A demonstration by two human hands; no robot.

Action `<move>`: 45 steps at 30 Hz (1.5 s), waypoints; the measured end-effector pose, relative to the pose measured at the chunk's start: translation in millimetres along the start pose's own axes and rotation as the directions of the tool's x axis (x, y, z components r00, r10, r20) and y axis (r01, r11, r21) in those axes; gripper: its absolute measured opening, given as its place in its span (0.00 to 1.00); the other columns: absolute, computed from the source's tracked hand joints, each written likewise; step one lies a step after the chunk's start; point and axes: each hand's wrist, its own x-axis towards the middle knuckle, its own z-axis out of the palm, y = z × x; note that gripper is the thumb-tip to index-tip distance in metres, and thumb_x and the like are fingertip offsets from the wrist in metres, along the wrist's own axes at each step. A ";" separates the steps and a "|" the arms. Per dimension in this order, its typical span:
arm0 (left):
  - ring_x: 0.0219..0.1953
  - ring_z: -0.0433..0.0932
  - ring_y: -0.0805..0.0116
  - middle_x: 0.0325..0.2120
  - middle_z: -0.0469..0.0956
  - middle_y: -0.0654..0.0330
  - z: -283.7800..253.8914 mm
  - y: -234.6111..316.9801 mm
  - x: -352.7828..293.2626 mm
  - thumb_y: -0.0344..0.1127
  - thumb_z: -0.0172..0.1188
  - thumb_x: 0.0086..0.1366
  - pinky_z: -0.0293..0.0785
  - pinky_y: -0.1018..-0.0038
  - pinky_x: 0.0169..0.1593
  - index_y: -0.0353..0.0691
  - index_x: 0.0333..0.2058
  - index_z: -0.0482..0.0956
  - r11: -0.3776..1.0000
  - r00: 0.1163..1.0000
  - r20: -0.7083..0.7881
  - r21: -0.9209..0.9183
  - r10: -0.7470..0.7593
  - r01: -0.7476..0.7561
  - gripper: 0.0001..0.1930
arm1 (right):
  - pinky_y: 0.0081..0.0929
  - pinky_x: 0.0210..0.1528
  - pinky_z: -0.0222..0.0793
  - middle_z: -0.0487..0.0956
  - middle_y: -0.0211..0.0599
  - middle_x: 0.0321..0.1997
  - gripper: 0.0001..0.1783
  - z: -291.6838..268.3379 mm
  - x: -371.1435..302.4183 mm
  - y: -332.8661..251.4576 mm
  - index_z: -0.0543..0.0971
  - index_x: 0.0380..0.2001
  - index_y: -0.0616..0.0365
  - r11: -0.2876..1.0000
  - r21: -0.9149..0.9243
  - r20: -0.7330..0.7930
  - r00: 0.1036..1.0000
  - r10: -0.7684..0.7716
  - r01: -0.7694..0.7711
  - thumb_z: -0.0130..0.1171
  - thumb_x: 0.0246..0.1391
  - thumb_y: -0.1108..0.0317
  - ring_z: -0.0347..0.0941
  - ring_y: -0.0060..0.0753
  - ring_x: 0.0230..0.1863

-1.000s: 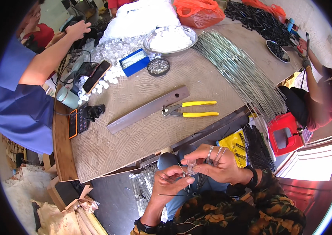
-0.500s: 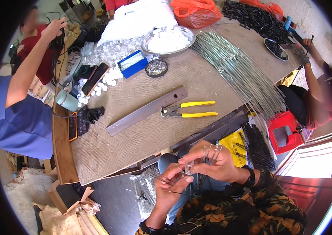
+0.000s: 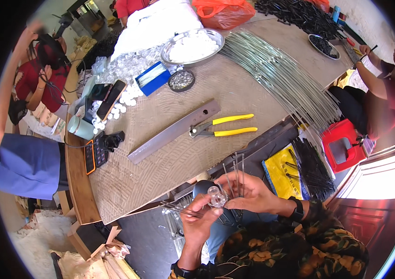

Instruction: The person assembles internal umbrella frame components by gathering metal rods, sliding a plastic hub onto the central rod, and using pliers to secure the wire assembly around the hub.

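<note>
At the table's near edge, my two hands meet around a small clear plastic piece (image 3: 217, 198) with a round, toothed-looking rim. My left hand (image 3: 198, 217) pinches it from the left, with several thin metal rods (image 3: 178, 209) jutting out leftward from the fingers. On the other side my right hand (image 3: 252, 193) has its thumb against the piece. Its fingers also hold several upright metal rods (image 3: 236, 173). Beyond my hands lie pincers (image 3: 225, 128) with yellow handles, beside a long grey metal bar (image 3: 175, 134).
A sheaf of long metal rods (image 3: 281, 76) covers the table's right. Farther back are a steel bowl (image 3: 164, 52) of white pieces, a blue box (image 3: 153, 79) and a black dish (image 3: 181, 81). Black rods (image 3: 313, 167) lie near a red plastic stool (image 3: 345, 145). Other people are around the table.
My hands have turned the clear piece so its round rim shows, and the rods in my right hand stand more upright. The person at left has shifted. The view has tilted slightly.
</note>
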 end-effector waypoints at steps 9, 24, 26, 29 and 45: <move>0.32 0.73 0.68 0.28 0.74 0.56 -11.8 12.3 -4.7 0.24 0.65 0.45 0.70 0.74 0.38 0.32 0.37 0.77 0.993 0.998 0.059 -0.120 -0.014 0.021 0.17 | 0.15 0.38 0.62 0.71 0.31 0.36 0.22 -0.9 9.3 -0.3 0.66 0.47 0.65 0.967 0.222 0.215 0.973 0.080 -0.128 0.56 0.46 0.76 0.65 0.16 0.35; 0.28 0.75 0.68 0.28 0.76 0.54 3.0 16.4 -34.0 0.27 0.65 0.46 0.72 0.73 0.36 0.27 0.37 0.74 0.996 0.958 -0.281 -0.046 0.058 -0.074 0.18 | 0.17 0.27 0.58 0.70 0.27 0.21 0.08 29.2 3.8 -2.9 0.73 0.28 0.60 0.932 -0.332 0.156 0.983 -0.097 0.145 0.61 0.45 0.70 0.61 0.17 0.23; 0.29 0.75 0.67 0.29 0.76 0.54 0.9 15.1 -35.5 0.28 0.65 0.46 0.72 0.73 0.36 0.28 0.36 0.74 0.995 0.951 -0.299 -0.037 0.075 -0.090 0.17 | 0.18 0.26 0.58 0.69 0.27 0.20 0.09 30.3 4.3 -4.0 0.73 0.28 0.59 0.910 -0.383 0.162 0.982 -0.100 0.156 0.62 0.44 0.69 0.60 0.18 0.22; 0.34 0.74 0.66 0.32 0.74 0.55 -10.3 20.6 -32.7 0.23 0.63 0.46 0.72 0.71 0.41 0.33 0.36 0.77 0.994 0.992 -0.122 -0.098 0.026 -0.038 0.15 | 0.20 0.28 0.61 0.70 0.32 0.19 0.14 32.8 5.5 -9.8 0.70 0.28 0.65 0.923 -0.362 0.155 0.985 -0.077 0.130 0.60 0.46 0.66 0.61 0.17 0.24; 0.32 0.73 0.68 0.31 0.74 0.53 -11.5 20.4 -36.3 0.26 0.64 0.48 0.71 0.72 0.39 0.33 0.36 0.76 0.997 0.997 -0.067 -0.068 0.040 -0.045 0.14 | 0.20 0.28 0.63 0.71 0.31 0.23 0.09 21.0 8.8 -18.3 0.71 0.26 0.63 0.927 -0.348 0.333 0.943 -0.018 0.141 0.59 0.46 0.69 0.66 0.21 0.24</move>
